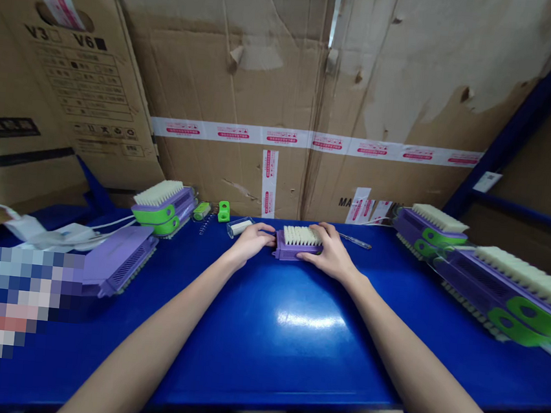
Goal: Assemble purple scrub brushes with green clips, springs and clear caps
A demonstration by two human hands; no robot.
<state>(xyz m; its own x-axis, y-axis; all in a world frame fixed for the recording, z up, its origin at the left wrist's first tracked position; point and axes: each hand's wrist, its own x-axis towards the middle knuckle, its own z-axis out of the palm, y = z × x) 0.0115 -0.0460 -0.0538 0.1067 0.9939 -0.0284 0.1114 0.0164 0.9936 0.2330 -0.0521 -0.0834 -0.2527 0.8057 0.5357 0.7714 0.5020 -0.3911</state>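
Observation:
On the blue table, a purple brush block [290, 253] with cream bristles on top lies in front of me. My right hand [332, 254] grips its right end, thumb along the front side and fingers over the back. Stretched toward the block's left end is my left hand [252, 243]; its fingertips are at the edge, and whether they touch cannot be made out. Just behind the left hand lies a clear cylinder [239, 227] with something whitish in it, partly covered. A screwdriver [356, 241] with a clear handle rests right of my right hand.
At back left are a green clip [224, 211], a coil spring [207, 222] and a purple-green brush unit [163, 209]. A purple block [117, 259] and white cables [58, 235] lie left. More brush units [506, 287] stand right. A cardboard wall [238, 86] closes the back.

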